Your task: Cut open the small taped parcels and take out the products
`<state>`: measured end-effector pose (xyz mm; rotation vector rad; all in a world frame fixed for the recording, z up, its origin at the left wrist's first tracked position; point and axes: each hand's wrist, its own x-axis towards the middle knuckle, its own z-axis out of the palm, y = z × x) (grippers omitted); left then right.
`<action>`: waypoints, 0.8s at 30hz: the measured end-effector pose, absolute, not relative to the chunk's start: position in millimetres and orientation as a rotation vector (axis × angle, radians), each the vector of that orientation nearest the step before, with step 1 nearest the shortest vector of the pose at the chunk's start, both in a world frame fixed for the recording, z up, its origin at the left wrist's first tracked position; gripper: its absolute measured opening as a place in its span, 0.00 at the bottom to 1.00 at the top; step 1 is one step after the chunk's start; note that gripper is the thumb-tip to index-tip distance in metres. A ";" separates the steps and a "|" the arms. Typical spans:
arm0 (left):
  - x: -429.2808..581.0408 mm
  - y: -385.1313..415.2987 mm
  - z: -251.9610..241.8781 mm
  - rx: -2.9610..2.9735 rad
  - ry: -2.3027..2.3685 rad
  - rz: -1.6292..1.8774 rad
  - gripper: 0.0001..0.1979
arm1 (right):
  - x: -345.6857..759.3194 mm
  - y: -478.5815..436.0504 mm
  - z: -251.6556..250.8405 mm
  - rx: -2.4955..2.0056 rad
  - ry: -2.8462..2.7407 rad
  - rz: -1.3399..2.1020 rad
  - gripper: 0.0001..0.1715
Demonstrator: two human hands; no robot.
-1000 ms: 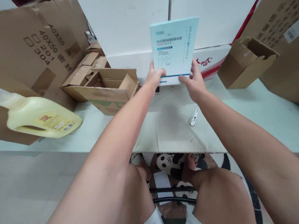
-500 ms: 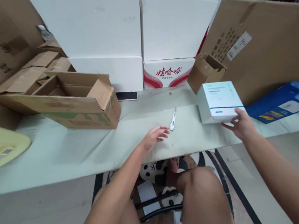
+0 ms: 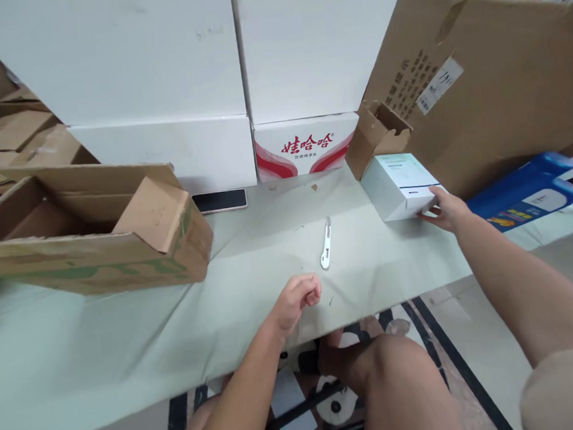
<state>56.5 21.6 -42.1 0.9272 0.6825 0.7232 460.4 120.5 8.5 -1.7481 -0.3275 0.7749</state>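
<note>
A white box with pale blue print (image 3: pixel 398 182) lies on the table (image 3: pixel 125 323) at the right, against a small open carton (image 3: pixel 377 133). My right hand (image 3: pixel 441 209) grips the box's near right corner. Over the table's front edge hovers my left hand (image 3: pixel 298 297), fingers curled into a loose fist with nothing in them. A small white pen-shaped tool (image 3: pixel 325 243) lies just beyond the left hand, apart from it.
A long open cardboard box (image 3: pixel 94 258) sits at the left, a dark phone (image 3: pixel 219 201) behind it. White boxes (image 3: pixel 153 66) and a red-and-white carton (image 3: pixel 305 148) line the back. A large cardboard sheet (image 3: pixel 496 83) and a blue package (image 3: pixel 520 191) stand right.
Both hands held the box upright at the back a second ago. The right hand has carried it to the right and laid it down; the left hand let go, drew back and curled.
</note>
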 end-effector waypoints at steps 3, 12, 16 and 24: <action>56.9 27.7 -46.2 0.919 0.670 0.716 0.18 | 460.3 146.2 8.9 -1.763 -0.362 0.767 0.07; 53.7 48.2 -54.8 0.826 0.621 0.773 0.22 | 457.3 237.0 3.1 -1.970 -0.438 0.633 0.20; 53.0 53.2 -55.4 0.796 0.613 0.801 0.23 | 443.4 269.1 -1.6 -1.911 -0.579 0.766 0.27; 39.1 52.9 -47.1 0.721 0.549 0.902 0.25 | 389.2 244.8 30.7 -1.864 -0.895 0.980 0.24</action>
